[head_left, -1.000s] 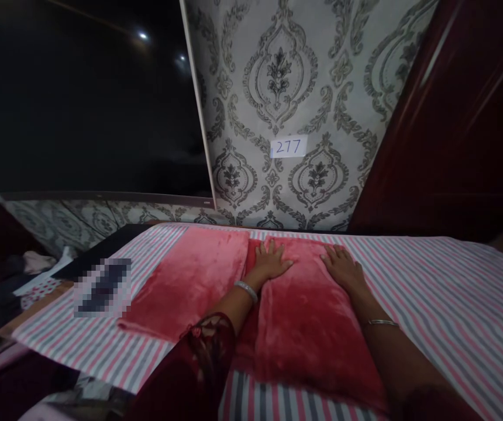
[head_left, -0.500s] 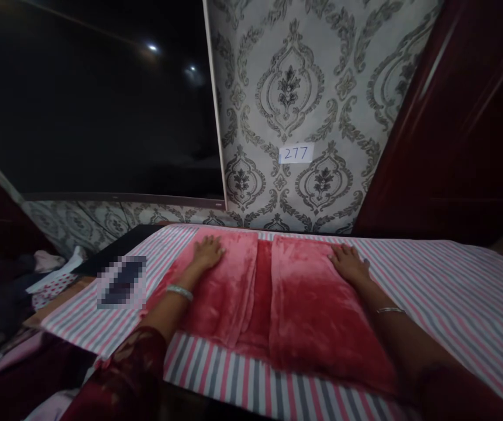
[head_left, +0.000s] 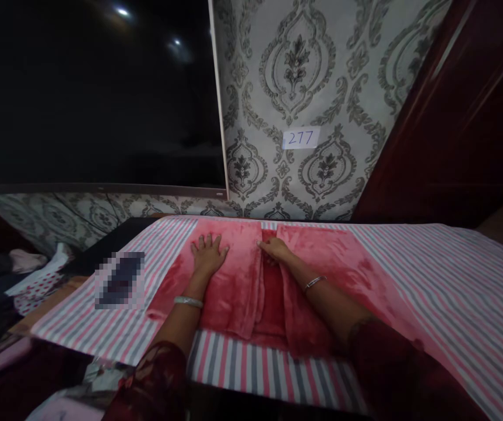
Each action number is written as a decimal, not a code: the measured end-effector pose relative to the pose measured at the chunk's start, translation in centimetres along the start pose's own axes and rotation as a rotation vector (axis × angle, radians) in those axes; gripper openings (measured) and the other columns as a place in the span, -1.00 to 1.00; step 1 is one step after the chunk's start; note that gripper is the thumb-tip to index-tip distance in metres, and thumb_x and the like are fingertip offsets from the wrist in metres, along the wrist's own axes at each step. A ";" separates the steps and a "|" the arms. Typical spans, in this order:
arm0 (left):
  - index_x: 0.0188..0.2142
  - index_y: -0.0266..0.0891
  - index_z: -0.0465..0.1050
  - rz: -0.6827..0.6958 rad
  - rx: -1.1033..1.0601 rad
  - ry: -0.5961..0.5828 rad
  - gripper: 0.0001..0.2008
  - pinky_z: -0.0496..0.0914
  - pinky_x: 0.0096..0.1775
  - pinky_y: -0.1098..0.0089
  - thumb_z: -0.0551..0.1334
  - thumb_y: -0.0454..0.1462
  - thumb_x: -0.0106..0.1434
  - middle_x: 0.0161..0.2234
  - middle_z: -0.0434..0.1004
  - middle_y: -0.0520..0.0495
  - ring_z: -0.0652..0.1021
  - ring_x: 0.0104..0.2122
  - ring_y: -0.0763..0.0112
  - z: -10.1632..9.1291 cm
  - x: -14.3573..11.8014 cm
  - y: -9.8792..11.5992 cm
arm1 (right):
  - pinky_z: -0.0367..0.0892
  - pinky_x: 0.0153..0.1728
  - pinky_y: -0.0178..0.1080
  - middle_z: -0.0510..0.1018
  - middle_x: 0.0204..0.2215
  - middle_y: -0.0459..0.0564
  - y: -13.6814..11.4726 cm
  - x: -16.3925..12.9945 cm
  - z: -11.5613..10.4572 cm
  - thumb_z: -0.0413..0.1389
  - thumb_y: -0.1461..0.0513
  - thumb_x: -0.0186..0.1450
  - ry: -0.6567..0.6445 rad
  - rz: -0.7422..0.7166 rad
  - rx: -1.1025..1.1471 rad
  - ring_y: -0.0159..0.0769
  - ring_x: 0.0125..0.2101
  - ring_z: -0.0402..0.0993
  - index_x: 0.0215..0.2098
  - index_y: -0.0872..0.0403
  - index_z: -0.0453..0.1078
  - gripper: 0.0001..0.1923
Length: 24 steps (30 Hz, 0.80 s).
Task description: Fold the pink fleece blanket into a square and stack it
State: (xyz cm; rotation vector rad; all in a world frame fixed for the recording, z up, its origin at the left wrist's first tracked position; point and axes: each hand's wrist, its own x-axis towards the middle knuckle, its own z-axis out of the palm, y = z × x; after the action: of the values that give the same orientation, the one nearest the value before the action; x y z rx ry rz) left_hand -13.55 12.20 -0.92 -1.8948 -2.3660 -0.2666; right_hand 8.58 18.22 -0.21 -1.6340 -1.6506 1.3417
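A red plush blanket (head_left: 229,280) lies on a striped cloth, its two sides folded inward with a narrow gap between them. My left hand (head_left: 208,256) rests flat on the left folded panel, fingers spread. At the far end of the gap, my right hand (head_left: 274,250) has its fingers curled and its thumb on the inner edge of the left panel, pinching it. Part of the right panel is hidden under my right forearm.
The striped cloth (head_left: 436,275) covers the table, with a blurred dark object (head_left: 122,280) on its left part. A large dark screen (head_left: 93,105) hangs on the patterned wall (head_left: 251,105). Clothes (head_left: 36,292) are heaped at the left, below table height.
My right hand has moved left from the right panel's outer side to the middle gap and closed on the left panel's edge. My left hand stays flat on the left panel.
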 end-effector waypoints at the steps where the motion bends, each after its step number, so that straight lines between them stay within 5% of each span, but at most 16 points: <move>1: 0.35 -0.07 0.22 0.003 -0.014 0.010 -0.42 -0.08 0.31 -0.25 0.03 0.01 0.41 0.42 0.10 -0.23 0.06 0.40 -0.15 -0.1 0.1 -0.1 | 0.44 -0.54 -0.27 0.35 -0.74 -0.13 0.0 0.0 0.1 0.13 0.05 0.39 0.011 0.015 -0.030 -0.26 -0.64 0.43 -0.41 0.04 0.40 -0.71; 5: 0.22 -0.15 0.37 0.044 -0.134 0.046 -0.54 0.11 0.30 -0.04 0.13 -0.11 0.38 0.30 0.31 -0.24 0.26 0.30 -0.05 -1.7 -0.4 0.4 | 0.42 -0.55 -0.30 0.42 -0.68 -0.12 -0.1 -0.2 -0.2 0.09 0.06 0.42 0.013 0.043 -0.032 -0.28 -0.62 0.45 -0.36 0.05 0.43 -0.72; 8: -0.06 -0.19 0.51 0.147 -0.238 0.040 -0.75 0.34 0.12 0.25 0.16 -0.20 0.35 -0.01 0.53 -0.22 0.50 0.03 0.16 -3.2 -2.7 2.5 | 0.39 -0.56 -0.37 0.43 -0.67 -0.14 -0.3 -0.8 -0.4 0.07 0.11 0.45 0.000 0.061 0.009 -0.38 -0.66 0.41 -0.31 0.08 0.41 -0.75; 11: -0.20 -0.18 0.52 0.280 -0.251 -0.103 -0.75 0.40 -0.05 0.26 0.22 -0.07 0.31 -0.21 0.56 -0.19 0.57 -0.14 0.15 -3.6 -6.4 5.7 | 0.34 -0.61 -0.42 0.42 -0.67 -0.15 -0.6 -1.4 -0.6 0.06 0.12 0.46 -0.012 0.065 0.046 -0.43 -0.69 0.37 -0.33 0.10 0.39 -0.74; 14: -0.09 -0.24 0.50 0.308 -0.224 -0.183 -0.72 0.39 -0.02 0.19 0.23 -0.13 0.30 -0.13 0.56 -0.29 0.57 -0.07 0.03 -2.8 -8.9 8.1 | 0.31 -0.64 -0.42 0.40 -0.67 -0.14 -0.9 -2.0 -0.6 0.05 0.11 0.47 -0.024 0.072 0.070 -0.43 -0.70 0.34 -0.35 0.08 0.38 -0.72; 18: -0.11 -0.30 0.52 0.252 -0.244 -0.227 -0.75 0.37 -0.01 0.21 0.08 -0.34 0.35 -0.12 0.58 -0.35 0.58 -0.05 0.06 -2.1 -8.6 8.7 | 0.39 -0.59 -0.35 0.42 -0.65 -0.13 -1.2 -2.4 -0.6 0.04 0.08 0.47 -0.059 0.085 0.096 -0.36 -0.67 0.40 -0.27 0.07 0.39 -0.75; 24: -0.28 -0.27 0.52 0.246 -0.359 -0.220 -0.74 0.37 -0.16 0.32 0.05 -0.30 0.37 -0.28 0.61 -0.20 0.57 -0.23 0.23 -3.0 -6.7 7.4 | 0.45 -0.57 -0.30 0.40 -0.67 -0.15 -1.0 -3.5 -0.8 -0.05 0.15 0.50 -0.131 0.047 0.174 -0.33 -0.69 0.43 -0.19 0.08 0.32 -0.80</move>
State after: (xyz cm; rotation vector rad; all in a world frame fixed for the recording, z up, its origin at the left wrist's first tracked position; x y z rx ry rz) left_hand -4.99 6.77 1.36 -2.4703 -2.3020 -0.5145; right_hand 9.43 15.40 2.01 -1.5209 -1.5270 1.5988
